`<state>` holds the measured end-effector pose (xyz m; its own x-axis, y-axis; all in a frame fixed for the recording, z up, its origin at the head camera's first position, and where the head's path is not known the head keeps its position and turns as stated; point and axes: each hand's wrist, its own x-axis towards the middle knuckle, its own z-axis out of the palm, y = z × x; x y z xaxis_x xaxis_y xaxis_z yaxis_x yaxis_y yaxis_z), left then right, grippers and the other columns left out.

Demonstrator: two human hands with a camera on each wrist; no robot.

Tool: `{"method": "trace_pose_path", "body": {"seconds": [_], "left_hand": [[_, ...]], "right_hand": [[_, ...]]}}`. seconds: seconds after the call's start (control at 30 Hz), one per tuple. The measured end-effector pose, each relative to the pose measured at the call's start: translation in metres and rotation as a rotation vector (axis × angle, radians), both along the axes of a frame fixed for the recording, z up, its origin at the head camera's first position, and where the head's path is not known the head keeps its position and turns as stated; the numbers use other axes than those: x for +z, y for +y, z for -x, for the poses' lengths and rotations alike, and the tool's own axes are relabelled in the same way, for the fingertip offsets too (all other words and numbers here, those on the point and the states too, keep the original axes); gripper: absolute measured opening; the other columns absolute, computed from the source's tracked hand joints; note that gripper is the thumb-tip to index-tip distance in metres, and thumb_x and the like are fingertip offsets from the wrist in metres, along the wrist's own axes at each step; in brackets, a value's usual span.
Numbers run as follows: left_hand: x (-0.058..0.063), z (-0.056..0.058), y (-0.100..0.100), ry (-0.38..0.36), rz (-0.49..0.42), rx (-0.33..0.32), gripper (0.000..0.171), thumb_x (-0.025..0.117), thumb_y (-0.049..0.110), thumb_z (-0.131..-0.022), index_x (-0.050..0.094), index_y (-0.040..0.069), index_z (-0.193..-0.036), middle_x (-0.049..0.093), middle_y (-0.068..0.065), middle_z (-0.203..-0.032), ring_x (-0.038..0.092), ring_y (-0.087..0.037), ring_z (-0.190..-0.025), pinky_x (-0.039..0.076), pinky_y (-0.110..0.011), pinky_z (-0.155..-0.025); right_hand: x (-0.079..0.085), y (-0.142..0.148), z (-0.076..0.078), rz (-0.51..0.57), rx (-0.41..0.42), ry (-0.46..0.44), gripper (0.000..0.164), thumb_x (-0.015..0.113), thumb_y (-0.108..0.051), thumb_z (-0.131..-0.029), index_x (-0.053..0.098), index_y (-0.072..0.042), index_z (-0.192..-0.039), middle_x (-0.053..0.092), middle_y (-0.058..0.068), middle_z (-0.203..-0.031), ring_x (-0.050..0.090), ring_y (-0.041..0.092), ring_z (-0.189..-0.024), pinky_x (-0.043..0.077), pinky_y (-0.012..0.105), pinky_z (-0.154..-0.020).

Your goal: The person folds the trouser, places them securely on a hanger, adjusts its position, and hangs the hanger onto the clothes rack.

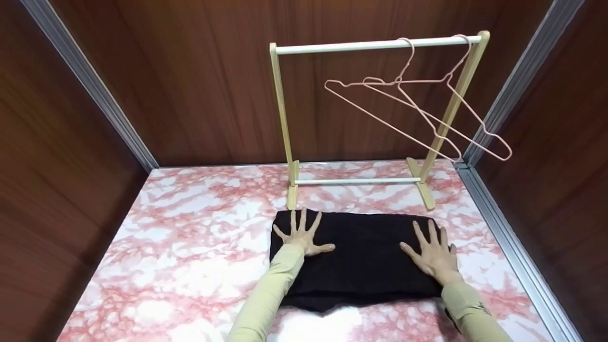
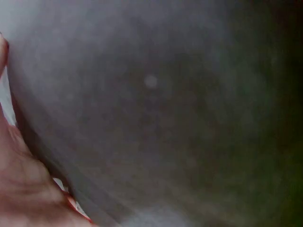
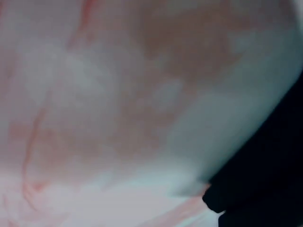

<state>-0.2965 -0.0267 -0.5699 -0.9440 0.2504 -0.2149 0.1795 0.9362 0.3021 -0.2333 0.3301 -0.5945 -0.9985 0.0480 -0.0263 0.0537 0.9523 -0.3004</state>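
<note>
A black folded cloth (image 1: 363,261) lies as a flat rectangle on the table, its near edge slightly uneven. My left hand (image 1: 302,236) rests on its left part, fingers straight and spread, thumb pointing right. On the right part lies my right hand (image 1: 434,255), also with spread, straight fingers, its outer side near the cloth's right edge. In the left wrist view the left hand (image 2: 26,184) shows at the lower left beside a blurred dark surface. The right wrist view catches layered edges of the black cloth (image 3: 265,165) at the lower right; the right hand is hidden there.
Behind the cloth stands a wooden rack with a white top rail (image 1: 342,47). Two pink hangers, a front one (image 1: 380,119) and a rear one (image 1: 475,111), hang toward its right end. Brown panels (image 1: 190,85) enclose the pink-and-white marbled table (image 1: 190,256).
</note>
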Motion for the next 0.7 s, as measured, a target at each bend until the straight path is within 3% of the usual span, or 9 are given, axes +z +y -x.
{"method": "trace_pose_path", "body": {"seconds": [0.13, 0.3, 0.4, 0.53, 0.7], "left_hand": [[-0.001, 0.003, 0.001, -0.014, 0.024, 0.001, 0.104, 0.060, 0.079, -0.079, 0.009, 0.040, -0.161, -0.008, -0.006, -0.172, -0.014, -0.038, -0.157, -0.003, -0.085, -0.109], [-0.017, 0.010, 0.003, 0.026, 0.062, 0.012, 0.107, 0.057, 0.086, -0.074, 0.008, 0.046, -0.160, -0.008, -0.003, -0.172, -0.014, -0.037, -0.158, -0.003, -0.085, -0.108], [-0.016, 0.005, 0.003, 0.061, 0.074, 0.013, 0.105, 0.057, 0.084, -0.075, 0.012, 0.043, -0.160, -0.002, -0.004, -0.172, -0.010, -0.037, -0.158, -0.001, -0.084, -0.110], [-0.002, -0.006, -0.002, 0.096, 0.078, -0.006, 0.100, 0.058, 0.077, -0.081, 0.017, 0.035, -0.161, 0.003, -0.006, -0.172, -0.004, -0.035, -0.159, -0.001, -0.079, -0.115], [0.002, -0.018, -0.015, 0.169, 0.051, -0.080, 0.099, 0.059, 0.073, -0.083, 0.019, 0.028, -0.162, 0.006, -0.007, -0.172, 0.000, -0.035, -0.159, -0.002, -0.074, -0.119]], "right_hand": [[-0.004, 0.000, -0.001, 0.013, -0.002, 0.022, 0.089, 0.039, -0.073, -0.095, 0.016, -0.020, -0.162, 0.006, 0.027, -0.167, 0.005, 0.058, -0.149, 0.015, 0.083, -0.107], [-0.008, 0.002, -0.002, 0.011, -0.004, 0.046, 0.088, 0.040, -0.072, -0.096, 0.017, -0.019, -0.162, 0.007, 0.026, -0.167, 0.005, 0.058, -0.149, 0.015, 0.083, -0.108], [-0.009, 0.001, -0.001, 0.010, 0.003, 0.064, 0.087, 0.041, -0.070, -0.096, 0.018, -0.018, -0.162, 0.008, 0.026, -0.167, 0.006, 0.058, -0.149, 0.014, 0.083, -0.108], [-0.007, -0.001, -0.001, -0.001, 0.013, 0.095, 0.087, 0.043, -0.068, -0.097, 0.019, -0.016, -0.162, 0.009, 0.026, -0.167, 0.005, 0.057, -0.150, 0.007, 0.081, -0.111], [0.004, -0.011, -0.011, -0.052, 0.036, 0.169, 0.082, 0.047, -0.061, -0.098, 0.027, -0.011, -0.159, 0.014, 0.025, -0.167, 0.006, 0.051, -0.153, -0.004, 0.076, -0.116]]}}
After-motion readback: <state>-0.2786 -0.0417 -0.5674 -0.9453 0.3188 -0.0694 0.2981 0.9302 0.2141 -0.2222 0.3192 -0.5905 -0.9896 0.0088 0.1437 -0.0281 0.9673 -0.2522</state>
